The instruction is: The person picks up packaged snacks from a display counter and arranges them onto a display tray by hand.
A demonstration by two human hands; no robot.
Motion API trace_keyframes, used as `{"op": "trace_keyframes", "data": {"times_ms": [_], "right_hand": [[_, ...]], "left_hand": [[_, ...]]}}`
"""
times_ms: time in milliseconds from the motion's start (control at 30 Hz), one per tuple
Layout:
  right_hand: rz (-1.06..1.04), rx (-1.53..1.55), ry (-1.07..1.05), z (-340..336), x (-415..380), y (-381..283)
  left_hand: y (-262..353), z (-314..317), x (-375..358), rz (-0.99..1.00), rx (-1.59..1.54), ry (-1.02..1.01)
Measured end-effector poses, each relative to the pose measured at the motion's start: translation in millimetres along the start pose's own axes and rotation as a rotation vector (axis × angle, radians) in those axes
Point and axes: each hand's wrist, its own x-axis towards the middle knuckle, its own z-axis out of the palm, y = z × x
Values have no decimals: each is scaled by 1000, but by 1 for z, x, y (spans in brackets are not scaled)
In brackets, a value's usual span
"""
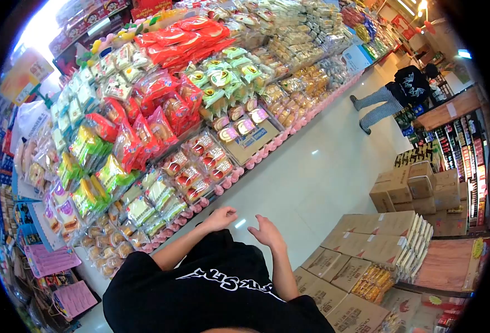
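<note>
My left hand [221, 218] is held in front of my black shirt [200, 288], its fingers loosely bent and holding nothing that I can see. To its right, my right hand [266, 230] is raised over the floor with thumb and fingers apart, also without anything in it. The two hands do not touch. Nearest my left hand are packaged cakes with red labels [192, 177] in the display, beside the pink ruffled trim [220, 188] along its edge. Neither hand touches the goods.
Red bags [145, 133], green packs [222, 77] and other wrapped snacks fill the long display at left. Stacked cartons [361, 238] stand at right, with more brown boxes [406, 186] behind. Pale floor [300, 166] runs between them. Up the aisle, a person [406, 89] stands by shelves.
</note>
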Motion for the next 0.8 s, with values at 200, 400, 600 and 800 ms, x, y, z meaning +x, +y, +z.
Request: {"op": "trace_keyframes", "data": {"times_ms": [200, 400, 600, 800], "right_hand": [[1, 30, -46, -6, 27, 25], [-33, 7, -97, -42, 60, 56], [-136, -51, -121, -86, 93, 105], [-144, -102, -262, -153, 117, 141]], "left_hand": [[17, -2, 36, -18, -33, -58], [39, 12, 76, -25, -1, 4], [66, 48, 113, -57, -13, 126], [106, 91, 144, -40, 12, 224]]}}
